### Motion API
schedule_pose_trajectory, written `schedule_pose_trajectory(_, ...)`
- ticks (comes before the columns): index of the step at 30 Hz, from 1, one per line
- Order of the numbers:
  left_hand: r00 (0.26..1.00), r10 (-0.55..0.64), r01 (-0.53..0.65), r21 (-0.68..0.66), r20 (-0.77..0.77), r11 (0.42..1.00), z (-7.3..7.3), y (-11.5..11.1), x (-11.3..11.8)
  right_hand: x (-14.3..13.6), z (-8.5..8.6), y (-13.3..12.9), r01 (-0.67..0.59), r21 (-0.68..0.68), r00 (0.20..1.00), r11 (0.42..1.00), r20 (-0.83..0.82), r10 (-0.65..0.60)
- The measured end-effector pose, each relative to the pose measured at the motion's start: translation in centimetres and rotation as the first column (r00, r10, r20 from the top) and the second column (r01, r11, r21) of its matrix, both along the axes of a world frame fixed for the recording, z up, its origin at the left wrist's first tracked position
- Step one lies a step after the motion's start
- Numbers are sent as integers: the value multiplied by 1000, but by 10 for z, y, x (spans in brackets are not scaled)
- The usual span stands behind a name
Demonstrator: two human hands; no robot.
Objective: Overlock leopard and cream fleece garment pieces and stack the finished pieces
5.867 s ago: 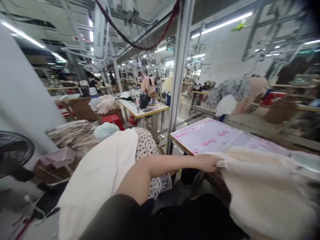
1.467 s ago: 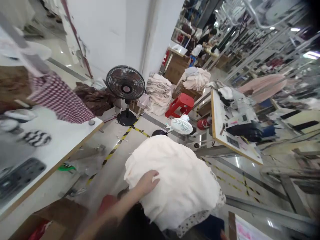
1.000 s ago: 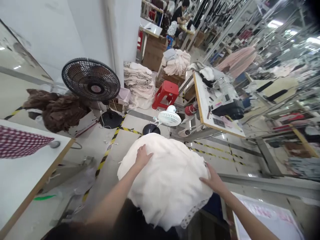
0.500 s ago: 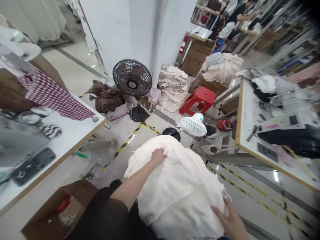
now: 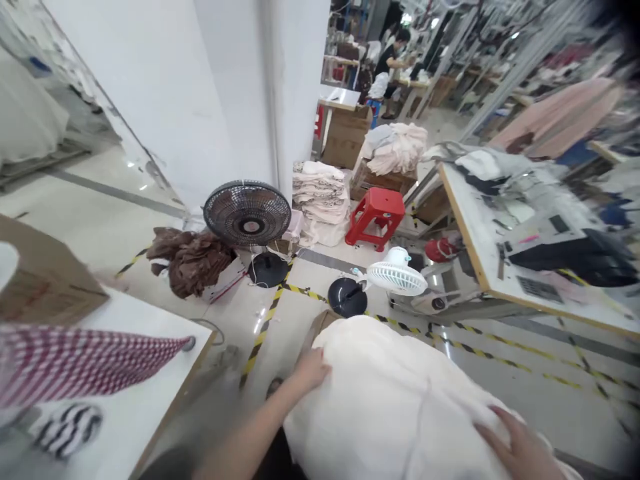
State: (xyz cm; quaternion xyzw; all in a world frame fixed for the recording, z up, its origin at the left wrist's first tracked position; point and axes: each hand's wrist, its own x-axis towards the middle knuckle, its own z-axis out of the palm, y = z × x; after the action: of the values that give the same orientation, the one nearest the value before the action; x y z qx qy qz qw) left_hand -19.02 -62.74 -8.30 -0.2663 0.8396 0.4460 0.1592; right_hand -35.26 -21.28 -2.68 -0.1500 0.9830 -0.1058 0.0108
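A large bundle of white cloth (image 5: 390, 393) fills the lower middle of the view, right in front of my body. My left hand (image 5: 311, 370) has its fingers curled on the upper left edge of the bundle. On the other side, my right hand (image 5: 520, 443) grips the right edge, thumb and fingers apart on the cloth. The underside of the bundle is out of sight.
Ahead stand a black fan (image 5: 247, 223) and a small white fan (image 5: 397, 277). A red stool (image 5: 376, 217) is behind them. Brown cloth (image 5: 193, 263) lies left, near a white table (image 5: 135, 333). To the right is a sewing table (image 5: 465, 223).
My view has shifted, with the fans and stool now lower in it. The cloth bundle and both hands sit lower and further right. Both hands stay on the cloth.
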Motion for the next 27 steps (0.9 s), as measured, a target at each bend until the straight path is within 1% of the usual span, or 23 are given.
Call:
schedule_pose_trajectory(1,999,-37,37,3,1,999,-4,-5,-3,1,-2,-7,8,39,1000,999,23,-9)
schedule_pose_trajectory(3,996,-87,87,-8,-18,996,-5,-11,-9,9,1,-15,43,127,999,991,21,-46)
schedule_pose_trajectory(6,988,-144,142,-33,-49,989,1,-7,-17,35,18,-21,71,193,994,979,-92,-54)
schedule_pose_trajectory(9,976,-207,204,-43,-74,978,3,3,-22,67,35,-23,55,158,991,986,-131,-34)
schedule_pose_trajectory(10,971,-225,222,-44,-83,974,3,5,-25,75,38,-20,68,129,992,989,-114,-53)
schedule_pose_trajectory(12,962,-251,247,-47,-104,968,1,7,-31,88,41,-9,133,46,991,990,-34,-132)
schedule_pose_trajectory(14,956,-261,256,-53,-132,965,0,4,-42,94,38,10,252,-58,965,966,91,-246)
schedule_pose_trajectory(16,952,-260,252,-70,-160,965,1,-1,-58,93,32,32,383,-153,911,911,228,-345)
schedule_pose_trajectory(18,952,-262,250,-92,-161,964,3,-3,-78,87,23,50,478,-224,857,850,334,-394)
schedule_pose_trajectory(19,949,-276,263,-102,-155,959,4,-2,-87,82,18,57,501,-248,839,829,374,-394)
schedule_pose_trajectory(21,923,-351,336,-112,-156,935,9,4,-106,72,8,67,501,-287,829,817,429,-358)
schedule_pose_trajectory(24,832,-523,512,-105,-187,852,19,24,-130,60,-5,71,472,-317,829,823,478,-291)
schedule_pose_trajectory(26,778,-593,590,-82,-208,803,24,41,-146,58,-9,69,485,-322,822,813,486,-298)
schedule_pose_trajectory(27,765,-604,606,-66,-221,792,26,48,-155,60,-10,67,503,-313,817,806,476,-325)
